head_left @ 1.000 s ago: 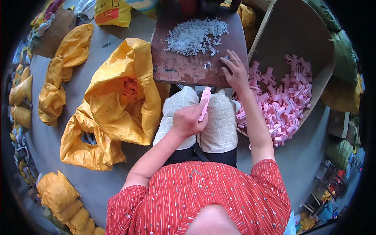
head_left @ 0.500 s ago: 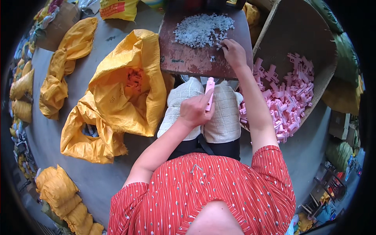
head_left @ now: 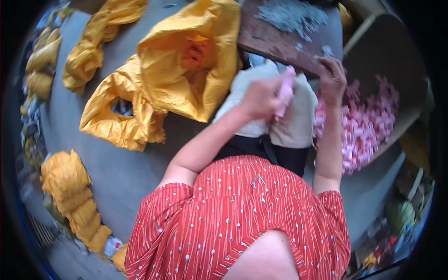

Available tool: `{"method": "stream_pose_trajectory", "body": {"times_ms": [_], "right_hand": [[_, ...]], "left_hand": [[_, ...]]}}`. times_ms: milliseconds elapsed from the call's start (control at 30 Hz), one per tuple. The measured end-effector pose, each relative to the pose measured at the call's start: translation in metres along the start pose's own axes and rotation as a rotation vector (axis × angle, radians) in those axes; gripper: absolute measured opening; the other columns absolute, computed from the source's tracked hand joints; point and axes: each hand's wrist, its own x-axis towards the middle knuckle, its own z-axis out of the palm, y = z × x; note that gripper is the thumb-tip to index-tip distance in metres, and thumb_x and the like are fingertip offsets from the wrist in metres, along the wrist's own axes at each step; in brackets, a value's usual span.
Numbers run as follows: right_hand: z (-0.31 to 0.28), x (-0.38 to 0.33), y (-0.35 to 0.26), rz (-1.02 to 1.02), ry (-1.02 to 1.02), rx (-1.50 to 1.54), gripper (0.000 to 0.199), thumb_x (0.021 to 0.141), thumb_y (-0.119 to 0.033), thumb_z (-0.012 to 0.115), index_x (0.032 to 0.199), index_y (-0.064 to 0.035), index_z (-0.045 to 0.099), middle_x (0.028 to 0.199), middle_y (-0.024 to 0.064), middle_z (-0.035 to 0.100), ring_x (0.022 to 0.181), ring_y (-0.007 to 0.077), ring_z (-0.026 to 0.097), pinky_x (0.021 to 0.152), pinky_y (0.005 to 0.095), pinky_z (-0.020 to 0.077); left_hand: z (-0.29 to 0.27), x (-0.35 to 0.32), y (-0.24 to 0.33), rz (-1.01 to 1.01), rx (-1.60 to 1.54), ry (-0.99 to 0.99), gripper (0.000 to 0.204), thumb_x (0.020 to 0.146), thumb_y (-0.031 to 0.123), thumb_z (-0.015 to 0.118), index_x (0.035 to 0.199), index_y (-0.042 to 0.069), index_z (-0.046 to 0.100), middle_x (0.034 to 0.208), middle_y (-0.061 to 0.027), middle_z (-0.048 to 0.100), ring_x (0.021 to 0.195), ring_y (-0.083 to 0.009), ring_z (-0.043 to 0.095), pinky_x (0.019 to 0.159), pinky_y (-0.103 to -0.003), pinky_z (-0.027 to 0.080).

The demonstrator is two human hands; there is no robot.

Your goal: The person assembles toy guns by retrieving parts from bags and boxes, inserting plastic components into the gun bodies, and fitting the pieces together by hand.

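My left hand (head_left: 263, 98) is closed around a pink plastic toy gun (head_left: 285, 91), held upright above my lap; motion blurs both. My right hand (head_left: 332, 77) is raised at the near right edge of a worn reddish-brown work board (head_left: 268, 39). Its thumb and fingers pinch a small pale plastic piece, barely visible at the fingertips. Toward the back of the board lies a heap of small clear plastic pieces (head_left: 291, 16), with a few strays nearer me. To the right, a heap of similar pink toy guns (head_left: 364, 130) lies in an open bin (head_left: 392, 51).
A pale quilted cloth (head_left: 294, 123) covers my thighs. On my left stands an open yellow woven sack (head_left: 156, 70) with orange pieces (head_left: 196, 51) inside. Another yellow sack (head_left: 100, 116) slumps beside it. More yellow sacks (head_left: 70, 186) lie farther left on the grey floor (head_left: 135, 182).
My right hand has drawn back from the clear heap toward me, fingers pinched. My left hand still holds the pink toy gun. The whole view has shifted, with the board higher and farther right.
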Motion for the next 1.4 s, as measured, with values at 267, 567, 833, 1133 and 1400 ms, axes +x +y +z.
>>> {"method": "stream_pose_trajectory", "body": {"times_ms": [267,567,833,1133,1400], "right_hand": [[0.003,-0.101,-0.062,0.011,-0.033,0.225,0.028,0.077,0.008,0.073,0.101,-0.0048,0.067,0.099,0.0095,0.068,0.097,0.0237,0.067,0.084,0.0331,0.0531],[0.006,-0.105,-0.057,-0.109,-0.118,0.113,0.029,0.074,0.006,0.074,0.1,-0.0048,0.066,0.098,0.0087,0.067,0.09,0.0264,0.067,0.078,0.0351,0.0541],[0.013,-0.106,-0.059,0.091,-0.065,0.238,0.024,0.079,0.004,0.072,0.101,-0.0041,0.065,0.091,0.0104,0.066,0.084,0.0241,0.067,0.076,0.033,0.0534],[0.015,-0.111,-0.067,0.205,-0.066,0.247,0.031,0.082,0.0,0.071,0.11,-0.0046,0.059,0.09,0.0118,0.067,0.083,0.0251,0.07,0.073,0.0349,0.0543],[0.013,-0.095,-0.076,0.248,-0.092,0.266,0.034,0.082,-0.001,0.069,0.115,-0.0053,0.06,0.087,0.0119,0.065,0.076,0.0266,0.067,0.069,0.0363,0.0536]], "left_hand": [[-0.024,0.015,0.034,-0.01,-0.705,0.092,0.044,0.095,0.001,0.039,0.135,-0.004,0.055,0.058,0.0023,0.046,0.052,-0.0036,0.037,0.051,-0.019,0.03],[0.008,0.023,0.033,0.17,-0.975,0.162,0.044,0.095,-0.001,0.036,0.135,-0.004,0.055,0.055,0.0038,0.035,0.048,-0.0052,0.028,0.047,-0.023,0.027],[0.027,0.025,0.024,0.205,-0.931,0.152,0.042,0.094,-0.001,0.038,0.131,-0.006,0.058,0.057,0.0056,0.035,0.05,-0.0031,0.029,0.048,-0.021,0.026],[0.047,0.005,0.011,0.105,-0.728,0.089,0.037,0.093,-0.002,0.042,0.123,-0.007,0.063,0.058,0.0059,0.039,0.051,-0.0018,0.033,0.049,-0.021,0.026],[0.027,0.017,0.033,0.273,-0.921,0.111,0.035,0.093,-0.004,0.046,0.123,-0.009,0.061,0.063,0.0054,0.04,0.051,-0.0016,0.029,0.05,-0.021,0.022]]}}
